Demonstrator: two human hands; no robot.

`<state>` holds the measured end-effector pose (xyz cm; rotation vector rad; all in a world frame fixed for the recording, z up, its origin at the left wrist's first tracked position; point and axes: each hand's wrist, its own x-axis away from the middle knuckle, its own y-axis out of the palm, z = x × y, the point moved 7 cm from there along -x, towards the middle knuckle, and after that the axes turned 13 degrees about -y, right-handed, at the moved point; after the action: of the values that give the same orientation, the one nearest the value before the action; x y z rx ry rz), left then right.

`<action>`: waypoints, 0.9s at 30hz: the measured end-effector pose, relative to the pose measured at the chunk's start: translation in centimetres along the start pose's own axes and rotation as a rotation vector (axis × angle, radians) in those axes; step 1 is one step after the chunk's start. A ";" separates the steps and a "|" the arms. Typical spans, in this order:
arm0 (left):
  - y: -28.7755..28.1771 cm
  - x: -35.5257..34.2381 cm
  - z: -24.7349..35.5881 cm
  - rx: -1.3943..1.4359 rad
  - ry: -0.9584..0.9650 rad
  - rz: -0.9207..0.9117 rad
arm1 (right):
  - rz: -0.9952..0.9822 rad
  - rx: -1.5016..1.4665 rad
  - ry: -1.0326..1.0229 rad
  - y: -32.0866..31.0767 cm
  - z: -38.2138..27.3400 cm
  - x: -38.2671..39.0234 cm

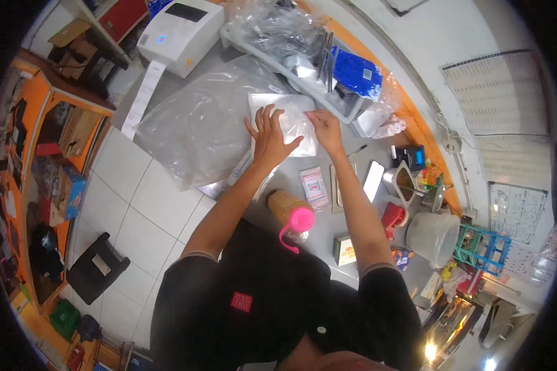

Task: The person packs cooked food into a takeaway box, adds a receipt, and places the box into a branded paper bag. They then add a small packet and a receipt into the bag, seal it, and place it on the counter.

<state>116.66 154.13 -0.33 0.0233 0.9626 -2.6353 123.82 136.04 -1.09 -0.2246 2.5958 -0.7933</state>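
Note:
A flat white packet in clear plastic (296,127) lies at the far side of the grey table. Across its left part rests my left hand (269,137), open, with the fingers spread and pressing down. My right hand (326,128) is at the packet's right edge. Its thumb and forefinger are closed in a pinch on the clear plastic there. Under and to the left of the packet spreads a large clear plastic bag (204,117).
A white label printer (182,34) with a paper strip stands far left. Behind the packet is a grey tray (278,67) of plastic-wrapped goods. Nearer me are a pink-lidded bottle (288,207), a small packet (315,187), a phone (373,179) and a clear tub (432,238).

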 end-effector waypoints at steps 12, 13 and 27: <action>6.9 -1.6 -2.6 -0.326 -0.059 -0.044 | 0.523 -0.629 0.161 -9.8 -9.3 -1.2; 7.1 -1.5 -2.3 -0.323 -0.056 -0.042 | 0.591 -0.733 0.113 -11.4 -10.4 -2.1; -15.7 -3.7 10.3 0.687 0.240 -0.175 | 0.301 -0.697 -0.011 -16.3 -22.7 0.0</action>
<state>116.20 160.02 17.87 0.4401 0.0746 -3.0410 114.52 133.95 25.19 -0.0275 2.7044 0.2311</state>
